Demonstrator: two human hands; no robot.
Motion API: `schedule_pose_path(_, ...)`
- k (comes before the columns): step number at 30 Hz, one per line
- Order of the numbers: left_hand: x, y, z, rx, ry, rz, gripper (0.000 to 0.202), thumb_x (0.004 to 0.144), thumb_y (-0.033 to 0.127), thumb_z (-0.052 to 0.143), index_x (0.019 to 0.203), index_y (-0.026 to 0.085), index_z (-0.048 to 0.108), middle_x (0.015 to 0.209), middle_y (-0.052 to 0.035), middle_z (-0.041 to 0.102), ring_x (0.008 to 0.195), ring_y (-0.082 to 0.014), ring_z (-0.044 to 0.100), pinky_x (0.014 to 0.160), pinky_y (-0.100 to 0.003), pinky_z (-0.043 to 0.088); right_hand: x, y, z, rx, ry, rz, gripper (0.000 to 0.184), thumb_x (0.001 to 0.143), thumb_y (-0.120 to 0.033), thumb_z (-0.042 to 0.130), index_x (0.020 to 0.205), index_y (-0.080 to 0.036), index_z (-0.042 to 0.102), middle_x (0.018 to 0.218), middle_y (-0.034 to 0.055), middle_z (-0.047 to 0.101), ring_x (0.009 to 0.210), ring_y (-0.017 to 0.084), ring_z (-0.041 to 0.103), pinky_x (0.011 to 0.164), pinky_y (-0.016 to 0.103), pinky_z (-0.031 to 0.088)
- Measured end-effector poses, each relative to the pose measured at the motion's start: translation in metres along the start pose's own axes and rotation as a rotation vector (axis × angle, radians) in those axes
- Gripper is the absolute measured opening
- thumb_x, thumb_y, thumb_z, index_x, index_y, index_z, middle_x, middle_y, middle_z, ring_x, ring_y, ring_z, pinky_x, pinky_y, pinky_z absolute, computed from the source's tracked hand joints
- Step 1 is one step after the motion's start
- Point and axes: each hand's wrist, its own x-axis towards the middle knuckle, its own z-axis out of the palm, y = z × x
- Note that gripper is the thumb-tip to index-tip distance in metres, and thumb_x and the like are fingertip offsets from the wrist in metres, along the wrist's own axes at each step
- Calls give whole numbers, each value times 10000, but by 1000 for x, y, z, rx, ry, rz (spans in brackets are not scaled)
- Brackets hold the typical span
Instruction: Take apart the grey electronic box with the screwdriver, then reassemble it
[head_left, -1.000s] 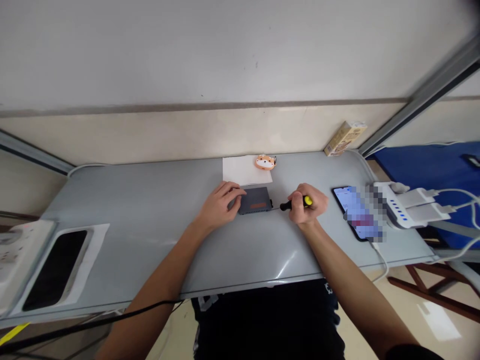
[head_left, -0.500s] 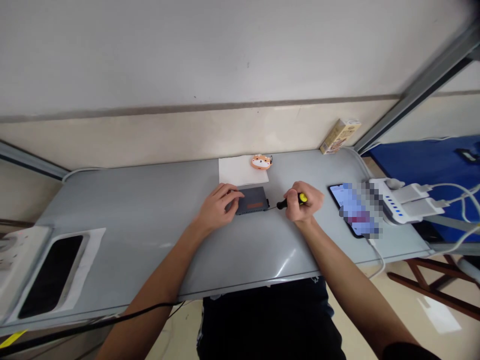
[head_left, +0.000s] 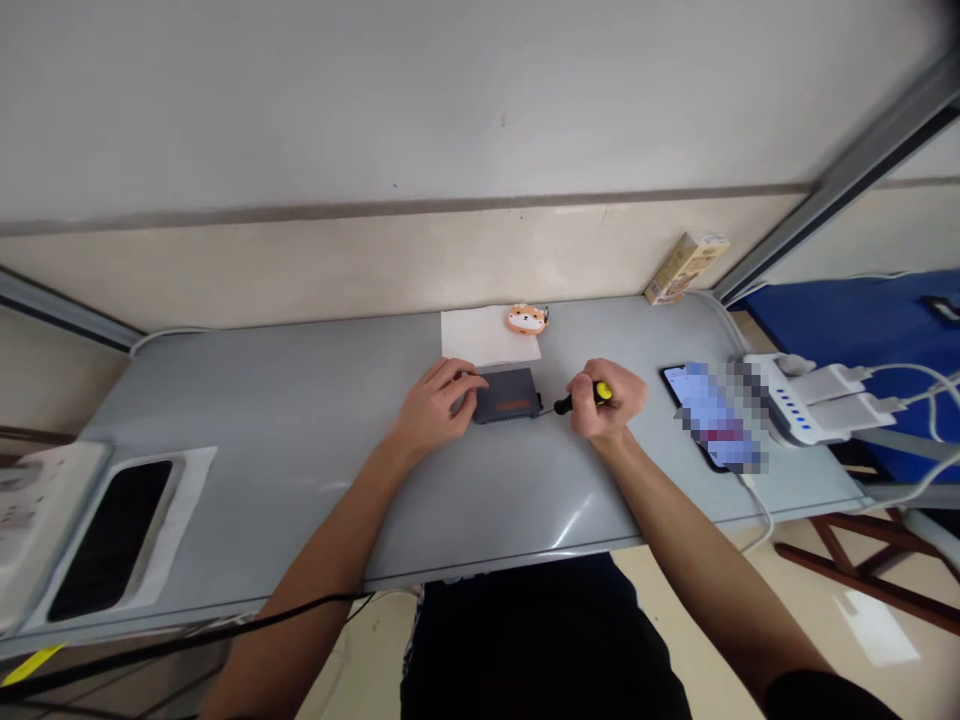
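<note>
A flat dark grey box (head_left: 506,392) with a reddish label and a row of small slots along its front edge lies on the grey table. My left hand (head_left: 442,405) grips its left end, thumb at the front and fingers over the top. In my right hand (head_left: 611,397) is a screwdriver (head_left: 564,404) with a black and yellow handle, held in a closed fist. Its thin shaft points left and meets the box's right front corner. Exactly what the tip touches is too small to make out.
Behind the box, an orange dog-faced case (head_left: 526,319) rests on white paper (head_left: 476,337). To the right lie a lit phone (head_left: 701,415) and a white power strip (head_left: 787,400) with cables. A carton (head_left: 686,268) leans at the back wall. A dark phone (head_left: 112,540) sits far left.
The camera view has shifted slightly. Both hands keep their hold on the box and the screwdriver, and the screwdriver shaft still meets the box's right front corner.
</note>
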Motion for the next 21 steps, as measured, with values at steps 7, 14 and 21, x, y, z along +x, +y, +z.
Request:
schedule_pose_path(7,1,1,0,21,12,17,229,929,71,552,1024,215,702,1015,-55,679,898,-177,636,806,-328,552,-3,2,2,110,75,21,311,887,-193,520,581,-223,472,462,-29,467,408,112,424,448,294,280)
schedule_pose_path(14,1,3,1,6,-17,43,237,926,66,549,1031,215,701,1030,-57,679,918,-183,648,827,-338,560,-2,6,0,82,85,21,301,863,-175,534,577,-218,452,463,-30,443,418,112,406,463,300,251)
schedule_pose_path(21,0,4,1,0,-45,9,243,929,88,542,1024,231,714,1041,-66,692,908,-195,652,847,-367,578,-4,-3,4,106,56,84,344,912,-264,499,575,-236,437,458,-18,454,410,126,419,446,311,287)
